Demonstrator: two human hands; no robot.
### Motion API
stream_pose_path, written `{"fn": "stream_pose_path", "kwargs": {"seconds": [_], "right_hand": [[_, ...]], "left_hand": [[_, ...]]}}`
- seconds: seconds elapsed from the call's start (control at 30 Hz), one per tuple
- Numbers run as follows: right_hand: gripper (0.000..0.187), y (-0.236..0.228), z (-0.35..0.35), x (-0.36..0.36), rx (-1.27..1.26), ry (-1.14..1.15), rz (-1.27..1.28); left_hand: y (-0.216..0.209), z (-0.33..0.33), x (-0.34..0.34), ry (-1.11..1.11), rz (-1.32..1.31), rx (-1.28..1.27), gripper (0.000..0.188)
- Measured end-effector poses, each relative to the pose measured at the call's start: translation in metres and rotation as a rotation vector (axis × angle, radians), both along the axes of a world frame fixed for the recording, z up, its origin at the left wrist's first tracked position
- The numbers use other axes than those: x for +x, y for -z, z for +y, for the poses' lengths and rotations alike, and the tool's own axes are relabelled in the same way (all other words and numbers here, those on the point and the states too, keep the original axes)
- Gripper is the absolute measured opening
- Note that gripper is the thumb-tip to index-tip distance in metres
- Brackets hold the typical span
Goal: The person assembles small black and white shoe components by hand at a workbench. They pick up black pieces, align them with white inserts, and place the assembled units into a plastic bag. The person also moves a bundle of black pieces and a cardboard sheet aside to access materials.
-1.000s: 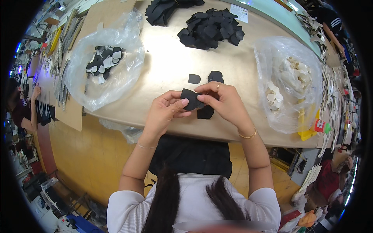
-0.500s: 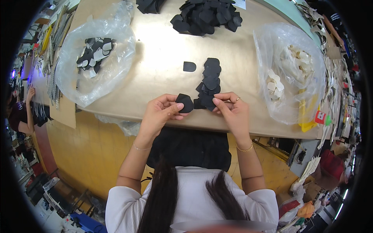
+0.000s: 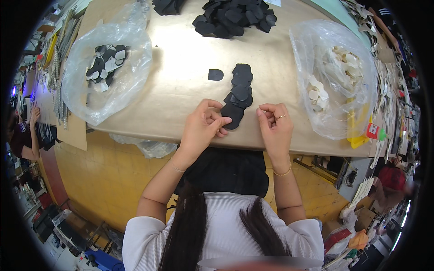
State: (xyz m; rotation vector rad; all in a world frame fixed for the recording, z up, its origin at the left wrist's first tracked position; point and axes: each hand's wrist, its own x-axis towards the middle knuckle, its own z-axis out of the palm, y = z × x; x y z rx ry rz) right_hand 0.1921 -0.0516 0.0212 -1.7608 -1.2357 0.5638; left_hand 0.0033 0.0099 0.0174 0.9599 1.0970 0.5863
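An overlapping row of black rounded pieces [image 3: 241, 83], which look like cut fabric or leather, runs toward me on the table. At its near end my left hand [image 3: 204, 125] pinches a black piece [image 3: 233, 116] by its left edge, thumb on top, with the piece lying against the row. To the right of the row, and apart from it, my right hand [image 3: 275, 121] has its fingers curled and thumb near the fingertips; no piece shows in it. A single black piece [image 3: 215, 74], square at one end and rounded at the other, lies left of the row.
A large heap of black pieces [image 3: 233, 18] lies at the far side, beside a smaller black pile [image 3: 167, 6]. Clear plastic bags hold black and white pieces [image 3: 107, 65] on the left and cream pieces [image 3: 318, 93] on the right. A red-labelled, green-capped bottle [image 3: 374, 132] stands at the right edge.
My left hand has moved right and brought its black piece onto the near end of the row. My right hand has come off the row and drawn slightly right.
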Motion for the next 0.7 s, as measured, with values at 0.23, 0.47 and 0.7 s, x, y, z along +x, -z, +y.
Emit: {"fn": "stream_pose_path", "kwargs": {"seconds": [0.23,0.47,0.7], "right_hand": [[0.009,0.001,0.001,0.0,0.013,-0.014,-0.003],[0.009,0.0,0.003,0.002,0.041,-0.036,-0.021],[0.009,-0.003,0.001,0.011,0.033,-0.004,-0.004]], "left_hand": [[-0.002,0.008,-0.009,0.102,0.529,0.377,0.034],[0.005,0.081,-0.004,0.102,0.619,1.125,0.024],[-0.006,0.097,0.007,0.245,0.502,0.52,0.02]]}}
